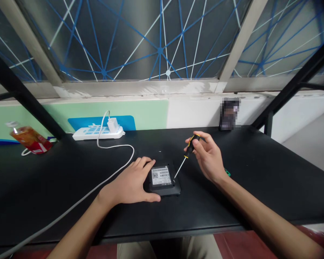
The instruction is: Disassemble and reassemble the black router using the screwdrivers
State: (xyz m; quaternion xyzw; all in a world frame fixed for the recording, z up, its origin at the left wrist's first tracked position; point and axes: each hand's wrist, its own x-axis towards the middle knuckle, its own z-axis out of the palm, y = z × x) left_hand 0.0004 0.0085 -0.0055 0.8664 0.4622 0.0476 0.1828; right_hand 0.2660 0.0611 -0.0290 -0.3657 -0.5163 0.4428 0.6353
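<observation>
A flat black device with a white printed label lies on the dark table. My left hand grips its left side, thumb along the near edge and fingers at the far corner. In my right hand is a screwdriver with a black and yellow handle, pinched between thumb and fingers. Its metal shaft slants down to the left, and the tip meets the device near the label's right edge. Whether the tip sits in a screw is too small to tell. Partly hidden behind my right wrist is a small green object.
A white power strip with a plugged-in charger sits at the back. Its white cable runs across the table's left side. At the far left stands a tilted bottle; a blurred-out dark object leans on the back wall.
</observation>
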